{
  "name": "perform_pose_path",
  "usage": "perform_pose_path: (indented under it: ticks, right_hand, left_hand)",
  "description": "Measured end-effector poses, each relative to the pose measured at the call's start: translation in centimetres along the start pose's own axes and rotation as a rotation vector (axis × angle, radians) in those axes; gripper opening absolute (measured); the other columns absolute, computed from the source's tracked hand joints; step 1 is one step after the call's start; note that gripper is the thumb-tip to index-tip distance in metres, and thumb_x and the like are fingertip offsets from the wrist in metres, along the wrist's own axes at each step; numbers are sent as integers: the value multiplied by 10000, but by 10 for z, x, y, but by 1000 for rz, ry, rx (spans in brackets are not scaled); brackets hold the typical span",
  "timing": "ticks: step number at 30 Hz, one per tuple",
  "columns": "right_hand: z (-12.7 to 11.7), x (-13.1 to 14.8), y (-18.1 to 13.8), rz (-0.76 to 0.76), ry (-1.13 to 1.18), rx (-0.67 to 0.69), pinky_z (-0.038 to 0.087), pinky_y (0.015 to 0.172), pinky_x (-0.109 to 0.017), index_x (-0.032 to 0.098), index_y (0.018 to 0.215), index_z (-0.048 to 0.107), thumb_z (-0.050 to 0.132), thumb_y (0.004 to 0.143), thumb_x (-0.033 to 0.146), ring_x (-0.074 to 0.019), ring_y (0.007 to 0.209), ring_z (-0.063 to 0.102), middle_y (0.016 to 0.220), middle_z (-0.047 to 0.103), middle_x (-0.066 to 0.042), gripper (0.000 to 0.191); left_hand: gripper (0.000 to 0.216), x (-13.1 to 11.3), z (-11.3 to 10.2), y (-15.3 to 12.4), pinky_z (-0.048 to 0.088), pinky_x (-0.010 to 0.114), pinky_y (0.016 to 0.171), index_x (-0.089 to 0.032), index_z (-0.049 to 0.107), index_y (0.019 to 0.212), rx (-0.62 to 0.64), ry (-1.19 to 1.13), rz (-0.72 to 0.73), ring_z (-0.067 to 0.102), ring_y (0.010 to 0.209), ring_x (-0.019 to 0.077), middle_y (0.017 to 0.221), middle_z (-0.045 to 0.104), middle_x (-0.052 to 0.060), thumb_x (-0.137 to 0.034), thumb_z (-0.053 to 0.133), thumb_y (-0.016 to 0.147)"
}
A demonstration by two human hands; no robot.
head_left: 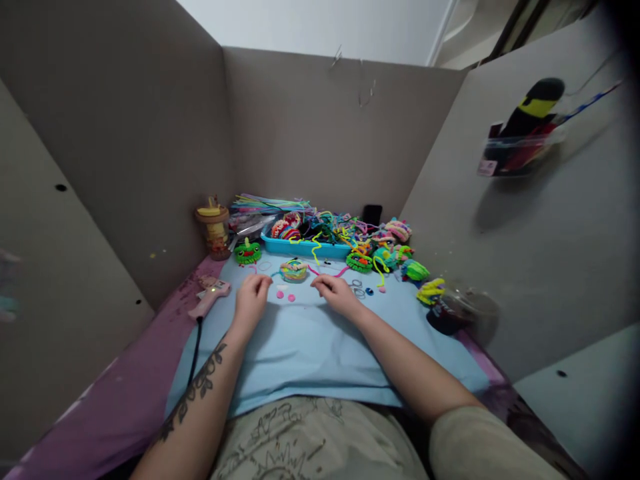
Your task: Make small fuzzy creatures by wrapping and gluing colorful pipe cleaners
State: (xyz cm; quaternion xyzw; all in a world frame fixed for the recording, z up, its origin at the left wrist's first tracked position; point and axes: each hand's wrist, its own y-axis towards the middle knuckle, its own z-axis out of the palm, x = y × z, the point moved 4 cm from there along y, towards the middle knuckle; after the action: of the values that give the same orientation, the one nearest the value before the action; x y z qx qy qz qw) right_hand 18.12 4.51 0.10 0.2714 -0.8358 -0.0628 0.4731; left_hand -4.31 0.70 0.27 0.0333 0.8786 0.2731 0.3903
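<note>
My left hand (254,293) is closed in a pinch above the blue cloth (310,347), its fingertips turned inward. Facing it, my right hand (336,295) is pinched too. Whatever the fingers hold is too fine to make out. Between and just beyond the hands sits a small round pastel fuzzy piece (294,270). A pink pipe cleaner (340,273) lies behind my right hand. Two pink discs (286,296) rest on the cloth between the hands. Thin wire loops (357,288) and a small dark blue piece (369,291) are right of my right hand.
A pink glue gun (213,298) with a black cord lies at left. Behind stand a blue tray (310,249) of pipe cleaners, a lidded cup (214,230) and a green fuzzy figure (248,251). Several fuzzy figures (385,257) and a dark cap (445,317) are at right. Grey panels (345,133) enclose the table.
</note>
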Motion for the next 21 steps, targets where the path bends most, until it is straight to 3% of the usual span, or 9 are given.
perform_pose_path:
  ticks: [3,6,8,10,12,15,18,21]
  right_hand:
    - [-4,-16,4,149,262,-114,369,517,-221,186,842,617,469,820,393,-112,542,457,619,531,18,256]
    - [3,-25,8,286,701,-142,359,470,-223,194,895,596,480,799,427,-103,505,426,674,542,4,278]
    - [12,-25,10,349,932,-136,392,493,-233,193,891,585,534,748,332,-106,517,449,680,551,-4,206]
    - [22,-24,10,367,1041,-150,431,545,-248,201,845,567,562,666,195,-111,539,479,663,554,1,179]
    - [32,-21,11,324,1056,-198,461,620,-272,214,784,532,543,606,111,-122,584,518,669,568,8,206]
    - [44,-14,10,226,1006,-252,473,745,-326,219,717,473,512,603,108,-157,725,582,749,618,-2,164]
    - [50,-8,8,179,884,-241,465,790,-342,216,718,470,510,652,161,-183,826,601,798,649,-19,95]
    - [44,0,5,96,620,-186,459,786,-315,204,806,550,514,721,220,-176,843,599,838,659,-27,93]
  left_hand:
    - [325,21,-17,21,440,336,829,-149,627,877,-99,137,-151,578,925,222,915,642,97,-329,357,873]
    - [531,26,-20,28,434,418,845,-62,494,1197,-136,285,-312,552,1023,311,1130,542,227,-436,457,821]
    - [613,13,-9,21,438,421,846,-55,391,1296,-148,258,-240,550,1037,307,1220,470,255,-431,469,817]
    - [503,-6,16,8,466,363,796,-103,457,1239,14,67,-111,606,898,233,1136,549,186,-381,474,819]
    - [417,-21,46,-9,484,298,676,-135,524,1148,278,-199,-85,623,717,171,962,636,110,-376,492,809]
    - [392,-29,71,-26,428,241,499,-125,561,1078,439,-417,-191,582,540,141,697,645,46,-389,498,795]
    - [312,-24,67,-25,385,226,469,-118,621,942,366,-423,-230,528,479,119,614,621,24,-355,492,786]
    - [254,-19,52,-19,380,229,503,-131,649,796,282,-338,-183,506,494,116,581,601,11,-339,506,775]
